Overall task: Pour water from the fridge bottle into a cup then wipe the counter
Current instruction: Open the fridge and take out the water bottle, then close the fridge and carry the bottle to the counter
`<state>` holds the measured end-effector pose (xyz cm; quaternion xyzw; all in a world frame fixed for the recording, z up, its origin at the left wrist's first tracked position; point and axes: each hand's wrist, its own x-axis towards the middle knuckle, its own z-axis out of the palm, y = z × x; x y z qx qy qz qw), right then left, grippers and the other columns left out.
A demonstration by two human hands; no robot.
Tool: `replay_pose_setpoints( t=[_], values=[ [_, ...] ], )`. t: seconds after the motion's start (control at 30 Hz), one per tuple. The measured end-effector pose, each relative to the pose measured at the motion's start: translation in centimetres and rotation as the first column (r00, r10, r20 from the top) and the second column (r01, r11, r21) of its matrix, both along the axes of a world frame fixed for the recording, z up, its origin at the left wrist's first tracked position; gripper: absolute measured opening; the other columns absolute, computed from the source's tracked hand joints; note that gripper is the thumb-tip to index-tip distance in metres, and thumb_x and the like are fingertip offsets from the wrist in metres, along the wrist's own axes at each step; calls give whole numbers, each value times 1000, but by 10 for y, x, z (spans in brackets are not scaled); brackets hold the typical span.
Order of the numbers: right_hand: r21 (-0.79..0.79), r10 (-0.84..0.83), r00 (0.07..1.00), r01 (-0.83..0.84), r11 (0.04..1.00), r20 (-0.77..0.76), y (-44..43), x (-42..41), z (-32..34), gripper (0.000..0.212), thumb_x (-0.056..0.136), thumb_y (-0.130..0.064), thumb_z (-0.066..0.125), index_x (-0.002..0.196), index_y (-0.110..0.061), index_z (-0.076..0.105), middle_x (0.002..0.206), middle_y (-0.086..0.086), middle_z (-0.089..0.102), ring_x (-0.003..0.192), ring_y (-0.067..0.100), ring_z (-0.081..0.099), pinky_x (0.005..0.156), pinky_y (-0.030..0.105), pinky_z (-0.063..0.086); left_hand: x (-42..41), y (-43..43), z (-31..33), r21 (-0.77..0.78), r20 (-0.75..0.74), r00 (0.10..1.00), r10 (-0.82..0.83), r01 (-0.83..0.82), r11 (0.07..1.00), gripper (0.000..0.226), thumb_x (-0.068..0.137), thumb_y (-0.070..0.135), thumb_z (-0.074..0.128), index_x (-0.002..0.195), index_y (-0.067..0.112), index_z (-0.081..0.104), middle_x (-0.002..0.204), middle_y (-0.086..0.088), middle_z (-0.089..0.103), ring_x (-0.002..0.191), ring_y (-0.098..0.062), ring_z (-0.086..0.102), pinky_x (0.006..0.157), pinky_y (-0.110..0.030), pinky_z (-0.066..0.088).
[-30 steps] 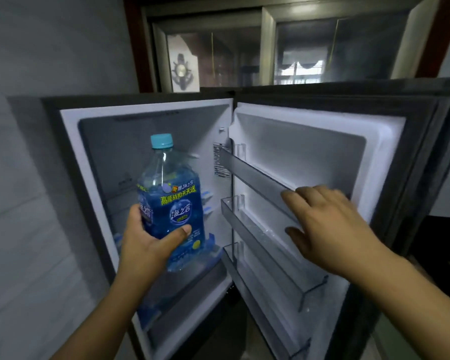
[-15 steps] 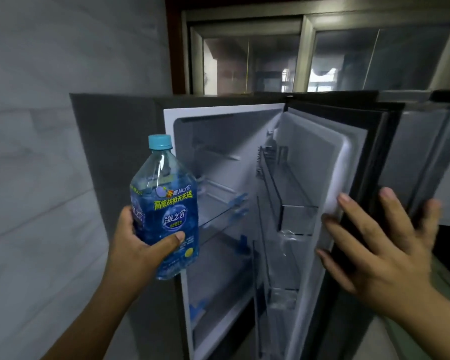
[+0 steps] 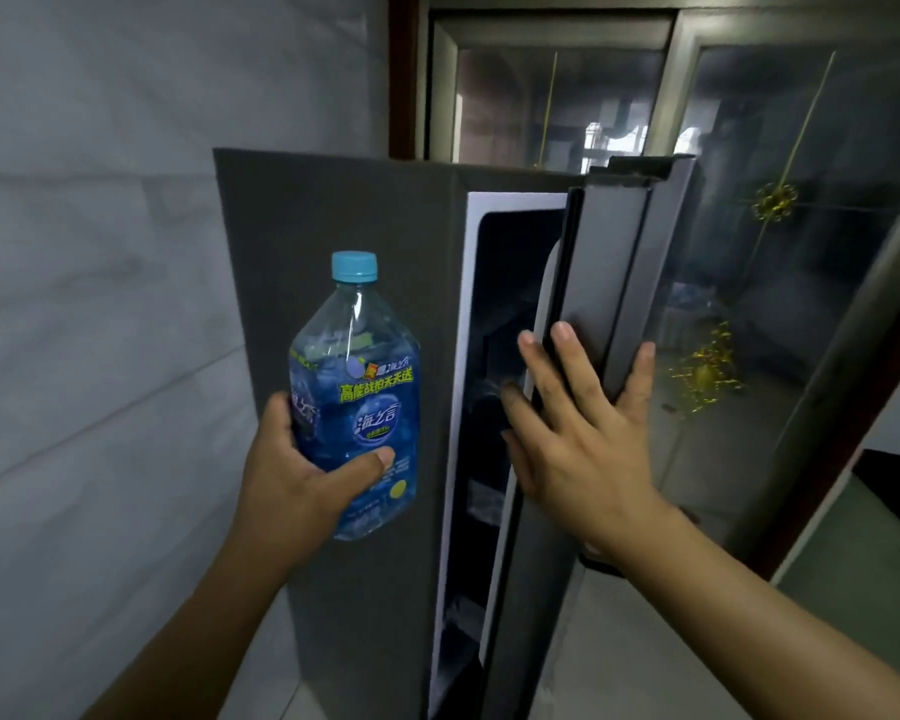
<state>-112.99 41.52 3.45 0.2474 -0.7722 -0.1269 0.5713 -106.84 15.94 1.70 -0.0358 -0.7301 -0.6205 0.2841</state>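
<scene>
Change: fridge door (image 3: 614,283) has swung from half open to nearly closed.
Left hand (image 3: 302,491): grasping the bottle (image 3: 357,402) upright, outside the fridge (image 3: 344,314), in front of its grey side.
Right hand (image 3: 578,439): flat, fingers spread against the door's outer face.
Interior: dark, contents probably indistinct.

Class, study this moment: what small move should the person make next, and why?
Probably push the fridge door fully shut with the right hand: it lies flat against the door, a narrow gap remains, and the left hand already holds the capped bottle outside.
</scene>
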Motion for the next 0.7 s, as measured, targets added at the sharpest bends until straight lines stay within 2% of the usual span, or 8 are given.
replay_pose_setpoints(
  t=[0.1, 0.2, 0.33, 0.47, 0.53, 0.6, 0.67, 0.7],
  values=[
    [-8, 58, 998, -58, 998, 27, -27, -13, -3, 59, 91, -37, 56, 146, -18, 48, 161, 18, 25, 153, 32, 8, 116, 69, -2, 6, -13, -3, 3, 1, 1000, 19, -19, 1000, 59, 55, 30, 88, 103, 38, 54, 103, 24, 72, 91, -3, 74, 63, -16, 58],
    [40, 58, 992, -63, 997, 109, -47, -23, -10, 76, 88, -43, 57, 155, -19, 30, 164, 17, 12, 153, 34, -1, 121, 59, 0, 11, -24, -7, -4, 9, 999, 30, -30, 1000, 59, 56, 28, 88, 104, 37, 55, 104, 23, 72, 91, -2, 73, 63, -15, 58],
    [73, 24, 984, -38, 997, 178, -57, -30, -17, 81, 87, -47, 59, 156, -18, 28, 164, 15, 12, 153, 34, -5, 122, 56, -3, 16, -35, -11, -23, 30, 999, 37, -36, 999, 61, 59, 23, 93, 103, 38, 54, 104, 24, 71, 92, -1, 73, 64, -15, 58],
    [45, 60, 951, -77, 996, 303, -58, -17, -13, 80, 87, -48, 59, 155, -17, 30, 163, 16, 20, 153, 33, -2, 122, 55, -2, 19, -35, -14, -17, 38, 999, 9, -9, 1000, 61, 64, 19, 93, 104, 41, 54, 105, 26, 70, 95, -1, 72, 65, -14, 58],
    [-73, 173, 885, -157, 985, 432, -57, -1, -14, 75, 88, -45, 58, 153, -16, 33, 162, 14, 26, 154, 30, 0, 123, 53, 2, 23, -29, -11, -4, 37, 999, -32, 33, 999, 61, 60, 30, 94, 104, 45, 54, 106, 27, 70, 94, 1, 72, 64, -14, 57],
    [-309, 374, 744, -234, 922, 554, -54, 23, -23, 66, 91, -41, 59, 148, -13, 41, 160, 8, 33, 154, 24, 6, 124, 45, 10, 26, -20, -9, 14, 33, 996, -77, 77, 997, 64, 53, 36, 93, 104, 47, 55, 107, 24, 71, 94, -2, 73, 65, -16, 58],
    [-615, 602, 572, -203, 762, 557, -51, 52, -39, 57, 91, -38, 61, 141, -13, 51, 153, 2, 44, 150, 16, 23, 122, 31, 21, 29, -8, -7, 31, 27, 990, -139, 139, 990, 67, 51, 40, 88, 109, 44, 56, 111, 18, 73, 97, -7, 74, 69, -21, 60],
    [-776, 713, 490, -112, 621, 500, -49, 68, -48, 52, 89, -39, 62, 136, -16, 56, 147, -1, 51, 144, 10, 36, 118, 28, 30, 31, 0, -8, 32, 24, 984, -179, 179, 983, 70, 51, 40, 88, 114, 41, 56, 113, 14, 73, 99, -10, 74, 71, -24, 61]
  ],
)
